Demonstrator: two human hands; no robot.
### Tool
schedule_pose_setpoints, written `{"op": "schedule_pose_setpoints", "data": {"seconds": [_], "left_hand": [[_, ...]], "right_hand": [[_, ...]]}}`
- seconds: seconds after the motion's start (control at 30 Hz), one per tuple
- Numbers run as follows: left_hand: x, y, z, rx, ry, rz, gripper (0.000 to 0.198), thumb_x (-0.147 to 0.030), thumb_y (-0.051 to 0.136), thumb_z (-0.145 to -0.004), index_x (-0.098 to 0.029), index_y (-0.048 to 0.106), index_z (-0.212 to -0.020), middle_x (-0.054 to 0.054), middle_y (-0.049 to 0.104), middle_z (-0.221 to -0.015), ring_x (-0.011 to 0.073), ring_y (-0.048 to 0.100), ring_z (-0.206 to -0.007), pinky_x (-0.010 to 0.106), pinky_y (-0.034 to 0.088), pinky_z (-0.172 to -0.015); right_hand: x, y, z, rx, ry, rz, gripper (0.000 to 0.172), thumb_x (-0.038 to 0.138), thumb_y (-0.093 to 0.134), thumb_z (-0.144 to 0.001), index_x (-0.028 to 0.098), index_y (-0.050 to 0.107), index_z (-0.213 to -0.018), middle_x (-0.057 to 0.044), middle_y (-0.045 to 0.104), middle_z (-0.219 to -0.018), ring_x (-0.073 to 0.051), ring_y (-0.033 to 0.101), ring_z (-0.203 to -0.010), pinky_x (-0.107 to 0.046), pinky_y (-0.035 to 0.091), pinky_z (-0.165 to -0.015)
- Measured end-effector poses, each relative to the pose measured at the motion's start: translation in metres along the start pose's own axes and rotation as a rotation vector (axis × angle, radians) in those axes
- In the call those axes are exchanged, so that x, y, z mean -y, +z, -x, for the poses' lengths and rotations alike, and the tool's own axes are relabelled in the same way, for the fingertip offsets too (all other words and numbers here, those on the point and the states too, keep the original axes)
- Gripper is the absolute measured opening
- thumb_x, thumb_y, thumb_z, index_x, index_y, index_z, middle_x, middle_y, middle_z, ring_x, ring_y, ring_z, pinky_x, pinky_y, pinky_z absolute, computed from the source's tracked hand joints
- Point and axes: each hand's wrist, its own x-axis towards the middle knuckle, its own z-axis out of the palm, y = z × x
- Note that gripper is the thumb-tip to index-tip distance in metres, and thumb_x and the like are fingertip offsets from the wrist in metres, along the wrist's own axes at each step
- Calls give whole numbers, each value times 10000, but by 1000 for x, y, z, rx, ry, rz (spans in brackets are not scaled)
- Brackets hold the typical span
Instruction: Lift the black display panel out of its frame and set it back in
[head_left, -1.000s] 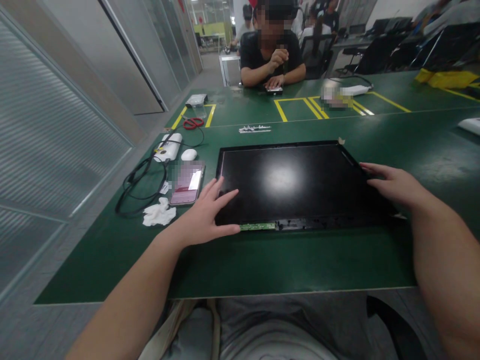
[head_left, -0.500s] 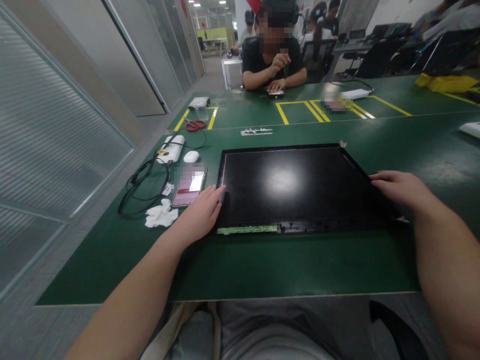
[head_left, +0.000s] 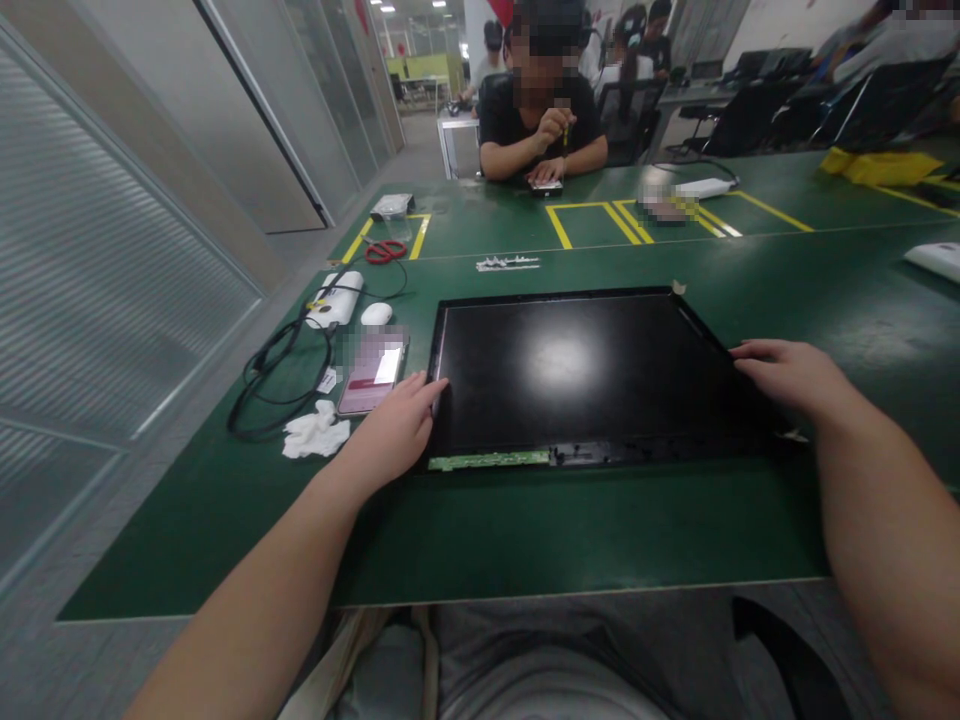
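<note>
A large flat display panel point(head_left: 570, 370) in a black frame lies on the green table in front of me, with a bright reflection on its dark face. Along its near edge runs a narrow green circuit board point(head_left: 491, 460). My left hand point(head_left: 397, 425) is closed on the left edge, one digit reaching over the rim onto the face. On the opposite side, my right hand point(head_left: 787, 370) grips the right edge; its fingertips are partly hidden by the frame. A small pale tab point(head_left: 679, 287) sticks up at the far right corner.
Left of the panel are a phone point(head_left: 373, 375), crumpled tissue point(head_left: 316, 432), a white mouse-like oval point(head_left: 377, 314), a white device point(head_left: 335, 300), black cable point(head_left: 251, 385) and red-handled scissors point(head_left: 385, 251). Small white strips point(head_left: 508, 264) lie beyond the panel. A person point(head_left: 540, 130) works opposite.
The whole view has shifted slightly, so things appear a little further left. My left hand's digit reaches slightly further over the panel's rim. The right hand keeps its place on the edge.
</note>
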Motion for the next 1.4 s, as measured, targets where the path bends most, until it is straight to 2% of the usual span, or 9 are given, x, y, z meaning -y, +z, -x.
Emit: {"op": "schedule_pose_setpoints", "data": {"seconds": [0.23, 0.43, 0.5, 0.57, 0.67, 0.8, 1.0, 1.3, 1.4], "left_hand": [[-4, -3, 0, -126, -70, 238, 614, -175, 443, -894, -167, 609, -1485, 134, 649, -1502, 338, 601, -1389, 526, 446, -1189], [-9, -3, -2, -254, -207, 625, 524, -203, 554, -839, -189, 676, -1349, 103, 778, -1156, 312, 717, -1113, 493, 536, -1052], [-15, -4, -3, -302, -248, 908, 467, -191, 600, -797, -187, 683, -1257, 96, 770, -1166, 279, 727, -1074, 414, 585, -954], [-22, -6, -5, -316, -353, 1170, 437, -155, 636, -749, -194, 662, -1183, 79, 771, -1117, 239, 748, -896, 346, 615, -769], [-33, -12, -6, -365, -506, 1351, 406, -76, 659, -710, -196, 659, -1098, 36, 767, -1018, 157, 688, -652, 264, 572, -591], [-42, -19, -7, -394, -640, 1466, 341, -7, 664, -714, -179, 652, -1009, 0, 738, -871, 118, 648, -561, 212, 528, -508], [-41, -17, -8, -391, -655, 1516, 286, -12, 718, -746, -192, 655, -959, -26, 704, -759, 114, 652, -546, 210, 559, -546], [-42, -17, -12, -351, -752, 1623, 381, -14, 633, -881, -189, 611, -1218, -35, 694, -669, 140, 673, -477, 203, 544, -465], [-42, -17, -12, -333, -751, 1628, 457, -24, 701, -863, -200, 592, -1270, -46, 697, -667, 149, 685, -478, 211, 566, -468]], "right_hand": [[1, -1, 1, -24, -24, -7, 310, 358, 595, -746, 262, 817, -939, -84, 792, -1055, -307, 708, -996, -432, 550, -890], [2, -2, 3, 18, -7, 5, 360, 363, 579, -768, 243, 816, -1011, -90, 788, -1125, -308, 697, -1075, -420, 535, -938], [3, -2, 4, 11, -14, 9, 357, 356, 578, -769, 241, 817, -1007, -92, 788, -1126, -307, 695, -1085, -414, 533, -939], [3, -2, 4, 2, -16, 7, 342, 352, 580, -767, 247, 819, -989, -89, 790, -1101, -305, 700, -1061, -414, 537, -921], [3, -1, 4, -5, -14, -6, 324, 344, 589, -760, 249, 820, -967, -90, 792, -1082, -307, 703, -1044, -421, 538, -919], [0, 0, 1, 8, -18, -19, 323, 346, 589, -753, 251, 817, -961, -92, 790, -1080, -320, 702, -1050, -442, 540, -923], [2, -1, 2, -13, -16, 8, 300, 358, 589, -754, 267, 810, -936, -86, 787, -1062, -313, 705, -1005, -446, 552, -905], [11, -5, 8, 5, 23, 1, 313, 337, 582, -752, 249, 806, -952, -95, 783, -1085, -307, 702, -1036, -435, 550, -934], [11, -6, 8, 26, 18, 6, 344, 347, 572, -760, 246, 809, -989, -96, 782, -1070, -305, 702, -1003, -437, 553, -912]]}}
